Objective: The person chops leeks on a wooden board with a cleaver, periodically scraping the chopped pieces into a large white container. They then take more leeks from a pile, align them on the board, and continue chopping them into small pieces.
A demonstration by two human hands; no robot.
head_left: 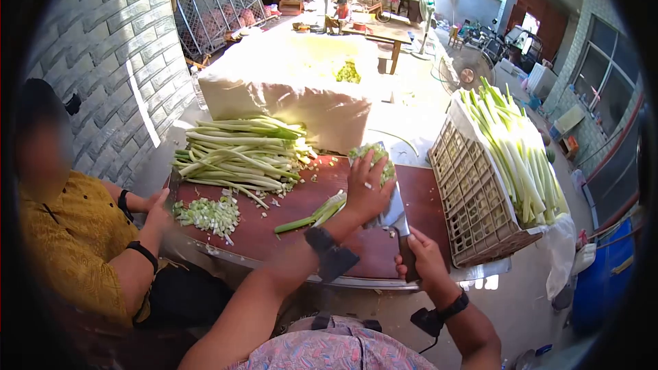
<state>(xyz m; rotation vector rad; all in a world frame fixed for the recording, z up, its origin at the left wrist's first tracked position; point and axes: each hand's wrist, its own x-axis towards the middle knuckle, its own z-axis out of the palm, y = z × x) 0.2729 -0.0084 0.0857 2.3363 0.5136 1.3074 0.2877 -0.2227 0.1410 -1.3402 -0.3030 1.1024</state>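
Your right hand [426,259] has its grip wrapped around the handle of the knife [395,210], fingers closed, near the front edge of the worktop [426,195]. The blade points away from you, over the worktop. Your left hand [368,183] has its grip open and spread, palm down, over the far part of the blade, with a chopped heap [381,153] showing just past your fingers. Whether that hand has hold of any pieces, you cannot tell from here.

Just left of your left hand, a few cut stalks [312,216] lie on the worktop. Farther left you have the large bundle [236,154], with a chopped pile [207,217] in front of it and scattered bits between. To your right, a crate [473,202] stands tilted, packed with long stalks. On your left sits a person [86,233] in a yellow top, hands near the worktop's left end. Beyond the worktop is a pale cloth-covered box [288,104]
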